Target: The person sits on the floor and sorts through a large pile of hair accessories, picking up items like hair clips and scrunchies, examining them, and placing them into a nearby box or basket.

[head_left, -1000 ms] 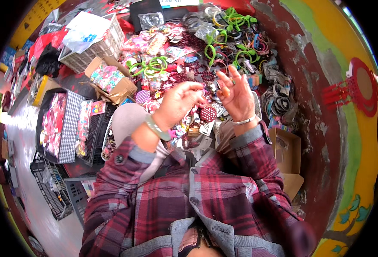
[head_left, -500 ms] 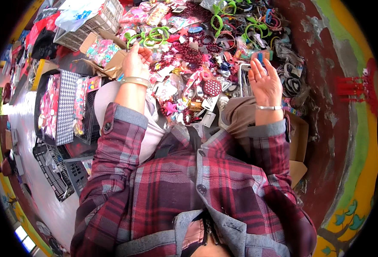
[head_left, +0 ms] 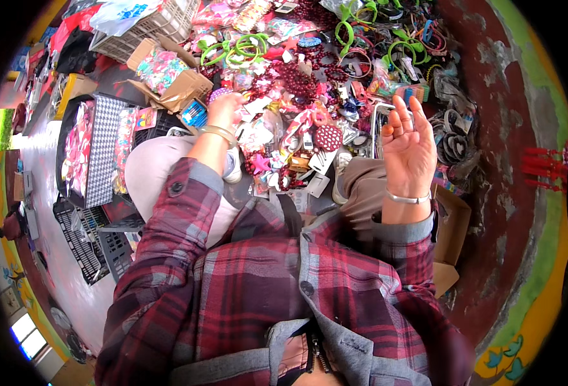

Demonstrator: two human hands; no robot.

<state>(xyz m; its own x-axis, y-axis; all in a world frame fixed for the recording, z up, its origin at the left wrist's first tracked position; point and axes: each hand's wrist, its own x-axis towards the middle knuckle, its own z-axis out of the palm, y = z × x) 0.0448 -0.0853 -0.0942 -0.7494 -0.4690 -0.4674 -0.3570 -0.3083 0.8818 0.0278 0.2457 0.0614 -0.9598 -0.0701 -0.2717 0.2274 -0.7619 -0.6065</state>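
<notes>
Where trinkets lie heaped, peeling maroon wall; grey floor, shiny

Left hand: I see it beside a purple dotted item at the accessory pile; contact unconfirmed.
Right hand: palm toward my camera, fingers partly curled.
Green headbands: beyond the left hand.
Open carton: holds floral packs.

Room above accessory heap — wall rightward
</notes>
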